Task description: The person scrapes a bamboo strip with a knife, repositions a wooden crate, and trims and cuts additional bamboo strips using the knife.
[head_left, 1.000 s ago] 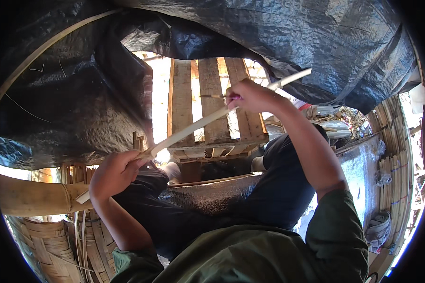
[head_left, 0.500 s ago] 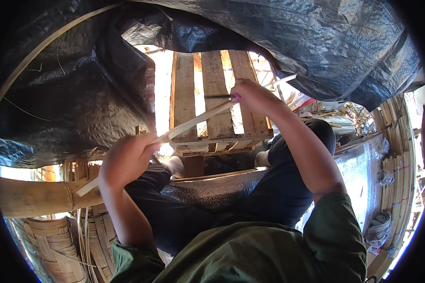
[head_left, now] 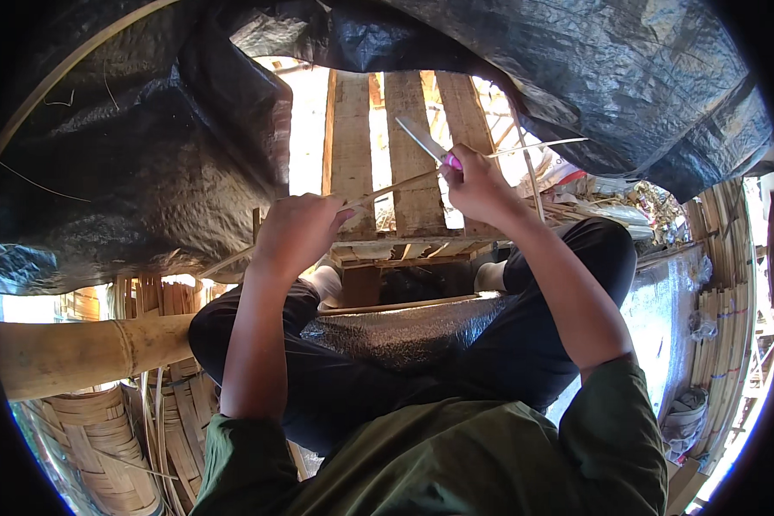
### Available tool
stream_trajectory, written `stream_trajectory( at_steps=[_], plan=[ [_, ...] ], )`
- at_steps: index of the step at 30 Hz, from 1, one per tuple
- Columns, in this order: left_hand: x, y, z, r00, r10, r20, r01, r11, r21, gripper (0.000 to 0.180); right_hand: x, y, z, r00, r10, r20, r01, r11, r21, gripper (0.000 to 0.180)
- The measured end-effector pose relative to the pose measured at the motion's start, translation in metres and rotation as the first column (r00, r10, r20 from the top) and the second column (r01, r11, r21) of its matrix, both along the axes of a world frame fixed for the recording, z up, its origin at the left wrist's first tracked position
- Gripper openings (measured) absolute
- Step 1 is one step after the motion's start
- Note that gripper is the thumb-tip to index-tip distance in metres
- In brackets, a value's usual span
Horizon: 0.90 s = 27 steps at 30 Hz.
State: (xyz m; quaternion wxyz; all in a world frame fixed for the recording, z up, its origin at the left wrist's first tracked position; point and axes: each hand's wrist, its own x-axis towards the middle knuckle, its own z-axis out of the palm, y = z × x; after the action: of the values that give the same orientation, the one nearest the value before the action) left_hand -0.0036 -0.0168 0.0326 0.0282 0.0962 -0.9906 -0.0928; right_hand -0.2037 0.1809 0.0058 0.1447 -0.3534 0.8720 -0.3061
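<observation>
A long, thin strip of pale wood or bamboo [head_left: 391, 188] stretches across in front of me, slanting up to the right. Its middle is gripped in my left hand [head_left: 298, 230], with one end poking out at the lower left. My right hand [head_left: 482, 189] is closed round a small knife [head_left: 420, 140] with a pink handle, its blade angled up and left. The strip passes at the right hand by the knife handle, and its far end sticks out beyond. Whether the right fingers also grip the strip I cannot tell.
A slatted wooden pallet [head_left: 350, 146] stands beyond my hands, between my feet. Dark plastic sheeting [head_left: 611, 77] hangs overhead and at the left. A thick bamboo pole [head_left: 77, 354] lies at the left, above a woven basket [head_left: 99, 439]. Bundled slats [head_left: 721, 331] line the right side.
My left hand has moved right and slightly up along with the strip. The knife has turned so its blade points up, and the strip now shows a narrower side.
</observation>
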Motion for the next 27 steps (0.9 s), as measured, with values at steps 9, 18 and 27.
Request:
stream_trajectory(
  at_steps=[9,18,27],
  plan=[
    [0.014,0.004,0.014,0.994,0.083,0.067,-0.089,0.992,0.091,0.019,0.019,-0.022,-0.031,0.945,0.188,-0.267,-0.196,0.981,-0.004,0.016],
    [0.083,0.001,0.068,0.939,0.343,-0.005,-0.338,0.929,0.15,0.019,0.004,-0.007,-0.002,0.958,0.251,-0.14,-0.24,0.966,0.091,0.02],
    [0.103,-0.016,0.067,0.925,0.317,-0.211,-0.186,0.86,0.476,0.02,-0.009,0.005,0.001,0.972,0.196,-0.127,-0.187,0.979,0.081,0.019]
  ],
)
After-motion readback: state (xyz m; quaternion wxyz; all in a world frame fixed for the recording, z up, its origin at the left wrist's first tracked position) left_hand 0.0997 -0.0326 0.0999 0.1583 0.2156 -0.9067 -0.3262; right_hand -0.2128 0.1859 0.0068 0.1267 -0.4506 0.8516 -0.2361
